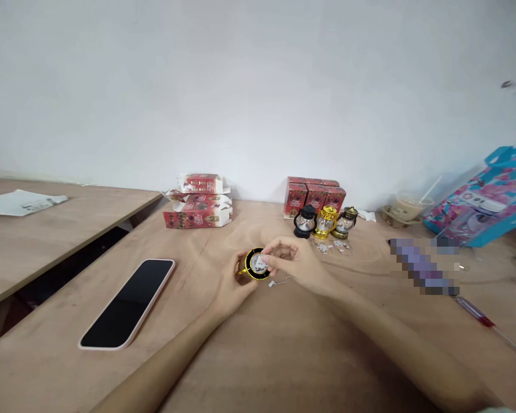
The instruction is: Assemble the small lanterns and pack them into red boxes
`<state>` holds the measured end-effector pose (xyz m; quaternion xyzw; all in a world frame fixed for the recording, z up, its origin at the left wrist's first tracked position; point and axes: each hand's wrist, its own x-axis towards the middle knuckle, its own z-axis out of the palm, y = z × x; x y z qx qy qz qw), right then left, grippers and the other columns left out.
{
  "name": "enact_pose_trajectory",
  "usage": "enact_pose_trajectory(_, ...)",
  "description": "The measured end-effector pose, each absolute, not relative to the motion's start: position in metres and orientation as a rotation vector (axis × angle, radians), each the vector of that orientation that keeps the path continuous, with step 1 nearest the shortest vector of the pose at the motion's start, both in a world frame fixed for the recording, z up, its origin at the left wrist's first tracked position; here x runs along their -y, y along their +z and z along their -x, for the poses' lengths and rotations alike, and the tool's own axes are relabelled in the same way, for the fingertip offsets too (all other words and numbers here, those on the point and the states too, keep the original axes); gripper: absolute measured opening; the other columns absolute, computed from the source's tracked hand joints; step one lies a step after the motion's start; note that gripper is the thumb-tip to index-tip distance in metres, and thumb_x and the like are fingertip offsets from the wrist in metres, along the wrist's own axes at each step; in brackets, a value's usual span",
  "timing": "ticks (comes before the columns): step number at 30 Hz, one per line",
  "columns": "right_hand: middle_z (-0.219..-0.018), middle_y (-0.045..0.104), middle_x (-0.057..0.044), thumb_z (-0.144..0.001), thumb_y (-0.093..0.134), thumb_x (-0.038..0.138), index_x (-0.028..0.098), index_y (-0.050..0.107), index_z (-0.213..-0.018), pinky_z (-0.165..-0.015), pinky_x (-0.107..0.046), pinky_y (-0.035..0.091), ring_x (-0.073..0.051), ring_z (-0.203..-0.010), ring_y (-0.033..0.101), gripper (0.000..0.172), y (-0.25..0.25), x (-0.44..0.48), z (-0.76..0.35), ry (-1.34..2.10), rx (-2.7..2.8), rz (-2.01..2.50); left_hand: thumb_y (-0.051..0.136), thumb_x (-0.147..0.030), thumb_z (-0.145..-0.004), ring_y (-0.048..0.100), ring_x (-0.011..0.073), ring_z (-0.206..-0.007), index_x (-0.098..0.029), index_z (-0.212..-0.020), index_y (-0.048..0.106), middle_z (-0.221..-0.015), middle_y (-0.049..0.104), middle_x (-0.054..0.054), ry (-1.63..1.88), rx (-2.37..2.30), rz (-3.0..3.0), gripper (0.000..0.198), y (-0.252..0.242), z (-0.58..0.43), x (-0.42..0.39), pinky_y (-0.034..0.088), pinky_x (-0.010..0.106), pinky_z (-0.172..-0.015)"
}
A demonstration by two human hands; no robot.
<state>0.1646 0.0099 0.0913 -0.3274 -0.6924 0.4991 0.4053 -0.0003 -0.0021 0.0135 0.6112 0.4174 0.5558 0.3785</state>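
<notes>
Showing its base (254, 276), the held lantern (252, 264) points cameraward.

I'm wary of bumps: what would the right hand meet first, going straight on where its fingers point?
Most likely the round black-and-gold item in the left hand: the right hand, a small white piece at its fingertips, is right at that item's face, though any gap is unclear.

Pink-edged phone (126, 304), drink cup (406, 207), blue floral bag (511, 182)
</notes>
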Motion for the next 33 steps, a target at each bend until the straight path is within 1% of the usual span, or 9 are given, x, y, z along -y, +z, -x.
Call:
enact_pose_trajectory(4,-0.081,0.059,-0.002,-0.077,0.068,0.039,0.018,0.070,-0.075,-0.059,-0.025,0.044,-0.011,-0.067,0.055,0.021,0.089,-0.013,-0.167,0.890,1.916,0.815,0.063,-0.019,-0.064,0.060,0.0244,-0.103,-0.020,-0.102,0.049,-0.107,0.061,0.007,1.428,-1.069,-1.560,0.041,0.015,0.000,0.003,0.051,0.038,-0.085)
enact_pose_trajectory(6,-0.082,0.057,-0.002,-0.078,0.068,0.036,0.020,0.071,-0.075,-0.060,-0.025,0.043,-0.012,-0.070,0.054,0.016,0.088,-0.015,-0.167,0.812,1.938,0.798,0.063,-0.019,-0.063,0.060,0.0242,-0.102,-0.021,-0.101,0.049,-0.105,0.062,0.006,1.432,-1.068,-1.562,0.041,0.016,0.000,0.003,0.051,0.037,-0.084)
enact_pose_trajectory(8,-0.082,0.056,-0.002,-0.078,0.068,0.035,0.021,0.072,-0.076,-0.061,-0.025,0.044,-0.012,-0.071,0.054,0.015,0.086,-0.017,-0.167,0.804,1.935,0.783,0.063,-0.019,-0.063,0.061,0.0235,-0.100,-0.021,-0.101,0.049,-0.104,0.062,0.005,1.431,-1.060,-1.568,0.041,0.017,0.000,0.004,0.052,0.036,-0.083)
enact_pose_trajectory(14,-0.080,0.057,-0.002,-0.079,0.067,0.040,0.021,0.072,-0.073,-0.064,-0.027,0.044,-0.014,-0.074,0.055,0.021,0.085,-0.021,-0.168,0.846,1.956,0.786,0.064,-0.021,-0.064,0.061,0.0231,-0.099,-0.019,-0.099,0.050,-0.104,0.062,0.005,1.407,-1.075,-1.573,0.038,0.021,-0.002,0.005,0.052,0.035,-0.082)
enact_pose_trajectory(19,-0.082,0.058,-0.003,-0.079,0.066,0.041,0.020,0.071,-0.074,-0.066,-0.027,0.044,-0.015,-0.076,0.056,0.022,0.085,-0.022,-0.169,0.866,1.971,0.786,0.065,-0.019,-0.061,0.063,0.0216,-0.093,-0.023,-0.098,0.052,-0.098,0.064,0.002,1.411,-1.075,-1.593,0.040,0.021,-0.001,0.005,0.053,0.029,-0.076)
enact_pose_trajectory(22,-0.080,0.058,-0.003,-0.079,0.066,0.044,0.020,0.071,-0.073,-0.066,-0.028,0.043,-0.014,-0.075,0.055,0.025,0.084,-0.022,-0.168,0.894,1.943,0.788,0.065,-0.019,-0.062,0.063,0.0216,-0.094,-0.024,-0.099,0.052,-0.100,0.064,0.002,1.416,-1.076,-1.588,0.040,0.018,0.000,0.004,0.053,0.029,-0.075)
enact_pose_trajectory(26,-0.080,0.059,-0.002,-0.076,0.067,0.046,0.020,0.071,-0.073,-0.066,-0.028,0.044,-0.014,-0.072,0.055,0.027,0.082,-0.022,-0.167,0.944,1.902,0.807,0.064,-0.016,-0.062,0.063,0.0218,-0.095,-0.024,-0.099,0.053,-0.100,0.064,0.001,1.431,-1.061,-1.592,0.040,0.014,0.000,0.003,0.053,0.029,-0.078)
enact_pose_trajectory(29,-0.080,0.059,-0.002,-0.074,0.069,0.047,0.020,0.071,-0.073,-0.067,-0.029,0.045,-0.014,-0.073,0.056,0.027,0.080,-0.023,-0.166,0.984,1.876,0.803,0.065,-0.017,-0.061,0.062,0.0232,-0.096,-0.023,-0.101,0.052,-0.102,0.064,0.002,1.429,-1.063,-1.596,0.042,0.014,0.000,0.003,0.053,0.032,-0.080)
enact_pose_trajectory(33,-0.080,0.058,-0.002,-0.075,0.070,0.041,0.020,0.071,-0.072,-0.065,-0.027,0.045,-0.013,-0.071,0.055,0.021,0.080,-0.023,-0.166,0.948,1.890,0.811,0.064,-0.018,-0.063,0.062,0.0219,-0.094,-0.023,-0.100,0.051,-0.101,0.064,0.003,1.406,-1.063,-1.601,0.040,0.017,-0.001,0.004,0.053,0.033,-0.079)
